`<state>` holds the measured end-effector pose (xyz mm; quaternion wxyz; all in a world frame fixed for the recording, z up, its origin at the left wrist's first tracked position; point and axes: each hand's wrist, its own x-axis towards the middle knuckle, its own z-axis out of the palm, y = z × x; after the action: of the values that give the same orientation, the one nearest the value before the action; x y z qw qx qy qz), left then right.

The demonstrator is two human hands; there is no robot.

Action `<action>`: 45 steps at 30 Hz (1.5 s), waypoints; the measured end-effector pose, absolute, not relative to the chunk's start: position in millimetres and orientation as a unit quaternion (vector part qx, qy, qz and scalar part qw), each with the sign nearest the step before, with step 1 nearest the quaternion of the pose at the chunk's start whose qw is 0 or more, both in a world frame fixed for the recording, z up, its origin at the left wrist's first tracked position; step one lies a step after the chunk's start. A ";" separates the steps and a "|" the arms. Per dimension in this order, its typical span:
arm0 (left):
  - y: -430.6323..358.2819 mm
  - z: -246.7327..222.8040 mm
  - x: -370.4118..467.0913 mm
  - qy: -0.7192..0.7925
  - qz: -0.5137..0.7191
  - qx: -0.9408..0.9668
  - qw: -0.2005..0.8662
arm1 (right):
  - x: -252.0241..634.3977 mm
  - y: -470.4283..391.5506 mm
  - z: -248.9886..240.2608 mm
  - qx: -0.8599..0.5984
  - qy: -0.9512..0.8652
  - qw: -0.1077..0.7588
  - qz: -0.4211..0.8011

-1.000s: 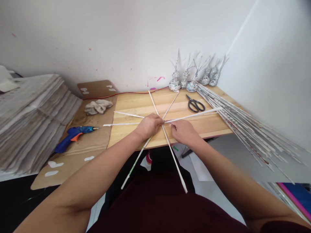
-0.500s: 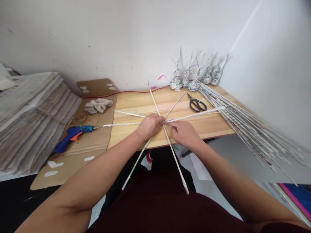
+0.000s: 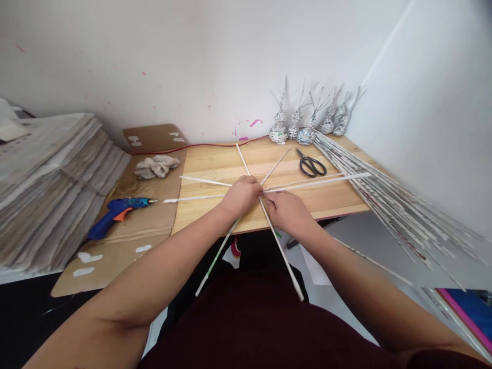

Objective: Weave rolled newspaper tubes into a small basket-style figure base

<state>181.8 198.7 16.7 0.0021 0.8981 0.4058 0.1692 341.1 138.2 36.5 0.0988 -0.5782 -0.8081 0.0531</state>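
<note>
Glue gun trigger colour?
Orange trigger, best seen in the head view.

The left hand [image 3: 243, 196] and right hand [image 3: 287, 209] hold white rods [image 3: 338, 180] where they cross over the wooden counter [image 3: 215, 159]; black scissors [image 3: 312, 166] lie beyond, a glue gun [image 3: 123, 209] on cardboard [image 3: 159, 220].

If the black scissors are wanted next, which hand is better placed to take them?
Probably the right hand: it is nearer the black scissors than the left hand, though both are at the crossing sticks.
</note>
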 end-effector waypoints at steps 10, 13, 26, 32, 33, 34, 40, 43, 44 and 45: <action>203.8 24.2 198.1 0.466 0.122 0.876 -0.036 | 351.0 159.9 44.7 -0.563 -0.820 0.083 0.056; 209.5 17.3 185.5 0.405 0.156 0.901 0.012 | 354.3 160.8 40.2 -0.552 -0.828 0.090 0.050; 220.5 13.3 174.2 0.349 0.154 0.924 0.027 | 349.2 171.0 59.0 -0.547 -0.836 0.002 0.041; 218.7 7.8 172.4 0.359 0.174 0.917 0.020 | 341.1 177.1 71.8 -0.590 -0.792 0.018 0.159; 218.8 7.3 172.4 0.360 0.175 0.916 0.023 | 340.6 177.8 71.7 -0.593 -0.784 0.028 0.179; 219.0 7.3 172.5 0.362 0.175 0.915 0.028 | 340.2 178.1 71.0 -0.597 -0.777 0.040 0.196; 220.5 13.7 172.3 0.376 0.174 0.906 0.084 | 335.1 169.2 64.2 -0.606 -0.765 0.067 0.208; 222.2 15.4 170.7 0.378 0.169 0.904 0.106 | 330.8 158.4 63.7 -0.588 -0.788 0.046 0.176; 222.9 15.6 170.3 0.379 0.169 0.903 0.110 | 328.9 154.3 63.5 -0.587 -0.791 0.038 0.168; 223.4 15.8 170.0 0.381 0.170 0.901 0.115 | 326.8 150.2 63.1 -0.590 -0.791 0.030 0.158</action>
<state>170.0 223.4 15.8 0.1153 0.9014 0.3813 0.1698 326.8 150.2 63.1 0.0303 -0.5902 -0.7911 0.1581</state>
